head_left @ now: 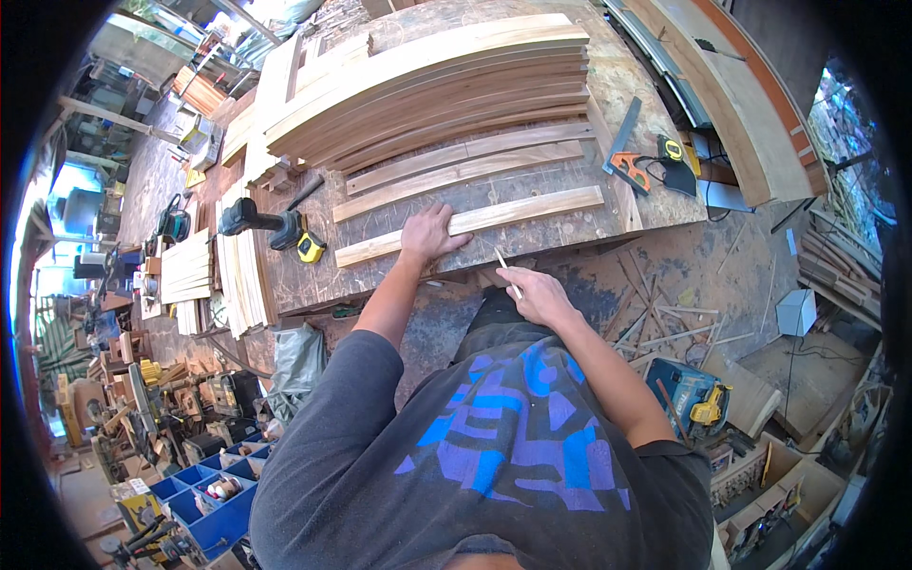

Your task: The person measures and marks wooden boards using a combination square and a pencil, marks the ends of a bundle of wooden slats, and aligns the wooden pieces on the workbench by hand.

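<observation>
A pale wooden strip (527, 211) lies across the workbench (380, 280) near its front edge. My left hand (430, 234) is laid over the strip left of its middle, fingers over the far side and thumb on the near side. Just off the bench's front edge, my right hand (541, 296) is closed around a slim white pencil (508, 271), its tip pointing up toward the strip without touching it. Two more strips, one of them a longer wooden strip (465, 177), lie behind, in front of a tall stack of boards (437, 95).
On the bench's left are a cordless drill (261, 223) and a yellow tape measure (310, 248). An orange-handled try square (627, 157) and another tape measure (671, 149) sit at the right. Offcuts (665, 309) litter the floor; a blue tool bin (214, 508) stands lower left.
</observation>
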Tool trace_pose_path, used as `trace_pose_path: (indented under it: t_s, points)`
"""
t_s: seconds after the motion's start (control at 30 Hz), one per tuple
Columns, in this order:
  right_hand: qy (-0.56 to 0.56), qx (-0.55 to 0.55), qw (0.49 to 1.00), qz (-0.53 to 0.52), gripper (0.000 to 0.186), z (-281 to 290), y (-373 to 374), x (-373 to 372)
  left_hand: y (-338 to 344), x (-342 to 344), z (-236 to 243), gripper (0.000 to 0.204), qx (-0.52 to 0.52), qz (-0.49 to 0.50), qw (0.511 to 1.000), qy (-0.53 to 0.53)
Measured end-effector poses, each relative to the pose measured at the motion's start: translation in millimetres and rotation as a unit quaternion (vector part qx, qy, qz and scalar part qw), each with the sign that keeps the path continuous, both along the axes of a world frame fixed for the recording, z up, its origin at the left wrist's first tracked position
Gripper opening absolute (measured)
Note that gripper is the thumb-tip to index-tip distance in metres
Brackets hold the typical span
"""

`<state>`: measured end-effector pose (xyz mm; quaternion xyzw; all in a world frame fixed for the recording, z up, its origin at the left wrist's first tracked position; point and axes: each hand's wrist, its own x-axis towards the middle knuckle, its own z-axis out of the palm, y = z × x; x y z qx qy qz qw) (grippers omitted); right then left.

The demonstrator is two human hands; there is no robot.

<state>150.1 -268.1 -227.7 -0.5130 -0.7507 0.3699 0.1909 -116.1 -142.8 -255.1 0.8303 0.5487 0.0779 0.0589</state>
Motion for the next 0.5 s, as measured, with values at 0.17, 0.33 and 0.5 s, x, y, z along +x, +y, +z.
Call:
trace_pose_path:
  t_s: [0.17,0.33,0.5]
  points:
    - [0.006,0.003,1.0,-0.003,0.039,-1.0,-0.9,0.1,0.5,-0.1,-1.3,0.061,0.008,-0.005,1.0,-0.008]
    - [0.008,-0.012,1.0,0.002,0.04,-0.6,-0.1,0.1,1.6,-1.5,-5.6,0.061,0.016,-0.008,1.0,-0.008]
    - [0.012,-0.014,1.0,0.005,0.041,-0.9,0.1,0.8,1.6,0.0,-4.2,0.061,0.017,-0.006,1.0,-0.005]
